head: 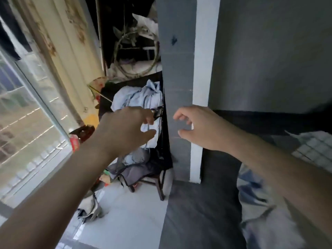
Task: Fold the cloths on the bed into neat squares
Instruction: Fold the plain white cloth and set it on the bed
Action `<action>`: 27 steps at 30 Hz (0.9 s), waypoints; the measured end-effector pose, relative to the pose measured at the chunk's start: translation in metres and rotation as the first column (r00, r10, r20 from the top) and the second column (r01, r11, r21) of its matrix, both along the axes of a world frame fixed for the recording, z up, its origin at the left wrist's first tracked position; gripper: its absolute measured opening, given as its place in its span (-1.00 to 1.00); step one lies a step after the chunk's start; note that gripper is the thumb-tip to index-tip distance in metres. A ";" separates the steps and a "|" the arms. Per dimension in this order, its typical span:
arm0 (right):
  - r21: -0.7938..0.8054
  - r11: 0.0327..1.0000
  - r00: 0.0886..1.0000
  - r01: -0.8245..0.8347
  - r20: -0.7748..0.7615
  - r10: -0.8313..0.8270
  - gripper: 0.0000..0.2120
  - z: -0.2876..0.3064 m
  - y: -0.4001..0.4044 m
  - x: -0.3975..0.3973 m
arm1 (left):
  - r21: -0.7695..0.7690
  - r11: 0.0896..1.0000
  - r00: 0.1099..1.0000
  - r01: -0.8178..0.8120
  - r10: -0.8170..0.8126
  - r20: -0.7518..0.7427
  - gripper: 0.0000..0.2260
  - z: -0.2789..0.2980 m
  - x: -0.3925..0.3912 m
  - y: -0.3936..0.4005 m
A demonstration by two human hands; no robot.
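Both my arms reach forward with the view tilted. My left hand [124, 130] is open, thumb and fingers spread, in front of a pile of light blue cloth [138, 99] heaped on a dark wooden chair [159, 184]. Its fingertips are close to a small dark object [158, 111] at the cloth's right edge; contact is unclear. My right hand [199, 128] is open and empty, fingers curled loosely, in front of a grey pillar [177, 69]. The bed [201, 212] with a dark grey cover lies lower right, carrying a blue cloth [251, 191] and a white checked cloth [314, 146], both blurred.
A window [21, 123] with a cream flowered curtain [71, 51] fills the left. Dark clutter with a ring-shaped frame [136, 53] sits behind the chair. More clothes [131, 169] hang off the chair seat, and a crumpled cloth [91, 209] lies on the pale floor.
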State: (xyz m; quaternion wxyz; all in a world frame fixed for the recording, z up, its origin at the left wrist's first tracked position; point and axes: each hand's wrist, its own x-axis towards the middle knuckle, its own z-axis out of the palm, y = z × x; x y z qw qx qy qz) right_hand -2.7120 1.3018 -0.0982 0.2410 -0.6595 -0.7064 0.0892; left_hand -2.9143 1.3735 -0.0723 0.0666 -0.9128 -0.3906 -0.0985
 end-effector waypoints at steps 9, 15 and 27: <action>-0.040 0.926 0.927 0.374 -0.025 -0.375 -0.69 -0.021 -0.033 0.131 | -0.079 0.927 0.930 0.366 -0.367 -0.007 -0.84 -0.022 0.173 0.030; -0.054 0.790 0.791 0.611 -0.001 -0.612 -0.69 -0.022 -0.097 0.235 | -0.109 0.827 0.830 0.552 -0.558 -0.027 -0.87 -0.039 0.291 0.008; -0.213 0.385 0.376 0.898 -0.080 -0.923 -0.69 -0.092 -0.233 0.352 | -0.314 0.484 0.494 0.817 -0.868 -0.053 -0.82 -0.125 0.489 -0.087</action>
